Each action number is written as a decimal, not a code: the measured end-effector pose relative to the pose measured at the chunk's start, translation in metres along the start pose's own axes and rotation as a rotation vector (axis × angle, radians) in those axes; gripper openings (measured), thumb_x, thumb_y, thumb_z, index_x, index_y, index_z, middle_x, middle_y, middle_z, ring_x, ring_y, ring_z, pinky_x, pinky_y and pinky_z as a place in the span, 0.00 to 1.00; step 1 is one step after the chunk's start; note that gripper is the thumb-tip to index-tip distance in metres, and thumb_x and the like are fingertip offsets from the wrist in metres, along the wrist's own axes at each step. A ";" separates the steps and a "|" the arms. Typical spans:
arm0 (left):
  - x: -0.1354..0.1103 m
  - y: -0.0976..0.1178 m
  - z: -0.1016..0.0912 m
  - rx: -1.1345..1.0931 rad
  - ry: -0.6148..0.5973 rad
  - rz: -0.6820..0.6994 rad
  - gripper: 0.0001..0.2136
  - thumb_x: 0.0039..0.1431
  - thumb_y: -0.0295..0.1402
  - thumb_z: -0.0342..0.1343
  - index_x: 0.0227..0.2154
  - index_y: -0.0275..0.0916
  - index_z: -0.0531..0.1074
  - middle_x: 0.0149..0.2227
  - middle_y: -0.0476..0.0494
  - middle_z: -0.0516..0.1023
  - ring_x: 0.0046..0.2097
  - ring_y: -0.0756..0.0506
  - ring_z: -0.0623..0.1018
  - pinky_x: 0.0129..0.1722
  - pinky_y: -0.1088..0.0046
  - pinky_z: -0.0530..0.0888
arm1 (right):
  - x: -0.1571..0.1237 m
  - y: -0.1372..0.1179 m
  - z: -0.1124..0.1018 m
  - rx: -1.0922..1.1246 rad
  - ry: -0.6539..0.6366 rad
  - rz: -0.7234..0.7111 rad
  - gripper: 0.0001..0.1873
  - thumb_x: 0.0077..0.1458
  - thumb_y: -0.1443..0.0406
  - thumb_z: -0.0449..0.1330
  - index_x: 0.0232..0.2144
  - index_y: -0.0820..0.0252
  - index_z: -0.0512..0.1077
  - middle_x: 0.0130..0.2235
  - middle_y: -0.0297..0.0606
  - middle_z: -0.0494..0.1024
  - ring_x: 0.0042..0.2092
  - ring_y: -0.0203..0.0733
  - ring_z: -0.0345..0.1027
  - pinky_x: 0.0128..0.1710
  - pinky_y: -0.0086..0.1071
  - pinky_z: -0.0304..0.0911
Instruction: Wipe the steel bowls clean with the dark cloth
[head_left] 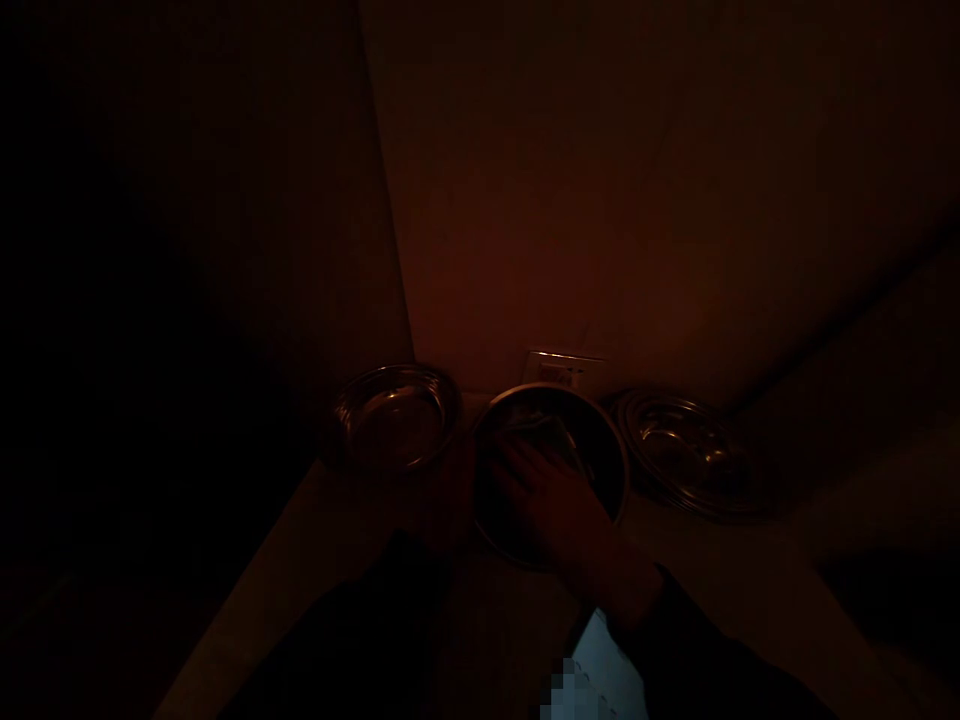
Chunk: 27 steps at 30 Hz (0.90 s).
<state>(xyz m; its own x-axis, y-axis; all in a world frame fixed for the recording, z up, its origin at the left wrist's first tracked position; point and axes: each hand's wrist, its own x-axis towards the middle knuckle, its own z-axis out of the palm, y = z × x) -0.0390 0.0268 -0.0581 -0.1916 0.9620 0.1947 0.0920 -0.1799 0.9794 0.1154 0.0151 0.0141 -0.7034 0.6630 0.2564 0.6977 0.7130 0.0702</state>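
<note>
The scene is very dark. A round metal bowl (pixel 622 455) with a pale rim stands in front of me. My right hand (pixel 551 500) reaches down into it, its fingers stretched out and a little apart. Beside and beyond those fingers lies a dark thing with a thin light edge (pixel 559 430); its kind cannot be made out. My left hand (pixel 452 490) is barely visible at the bowl's left side. Its fingers are lost in shadow, so whether it grips the rim is unclear.
A shiny metal dish (pixel 397 425) stands to the left of the bowl. On the right are stacked metal plates or dishes (pixel 682 450). A wall socket (pixel 562 372) sits behind the bowl, low on the wall (pixel 540 200). The pale table edge (pixel 240 590) runs along the left.
</note>
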 end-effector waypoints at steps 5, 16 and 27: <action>0.002 0.021 0.004 0.035 -0.059 -0.028 0.18 0.63 0.36 0.43 0.50 0.40 0.73 0.56 0.40 0.74 0.61 0.42 0.70 0.64 0.62 0.59 | 0.001 0.011 -0.003 -0.022 0.012 0.190 0.25 0.61 0.74 0.54 0.60 0.71 0.62 0.63 0.55 0.63 0.62 0.56 0.59 0.59 0.48 0.61; 0.004 0.022 0.006 0.129 -0.022 -0.106 0.20 0.65 0.38 0.40 0.50 0.37 0.72 0.56 0.37 0.74 0.60 0.41 0.70 0.63 0.60 0.61 | 0.003 0.004 0.005 0.060 0.022 0.019 0.23 0.59 0.76 0.53 0.57 0.70 0.67 0.61 0.56 0.66 0.63 0.54 0.58 0.60 0.47 0.60; 0.006 0.029 0.006 0.101 -0.005 -0.122 0.20 0.65 0.40 0.41 0.46 0.38 0.74 0.52 0.39 0.78 0.57 0.41 0.73 0.61 0.60 0.65 | 0.007 0.009 0.003 -0.028 -0.040 0.274 0.25 0.62 0.73 0.51 0.61 0.72 0.61 0.64 0.54 0.61 0.64 0.57 0.56 0.58 0.50 0.62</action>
<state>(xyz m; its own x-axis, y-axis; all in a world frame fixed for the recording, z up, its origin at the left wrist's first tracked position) -0.0313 0.0283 -0.0292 -0.2023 0.9765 0.0741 0.1658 -0.0404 0.9853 0.1163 0.0266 0.0135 -0.4925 0.8390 0.2314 0.8656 0.4999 0.0299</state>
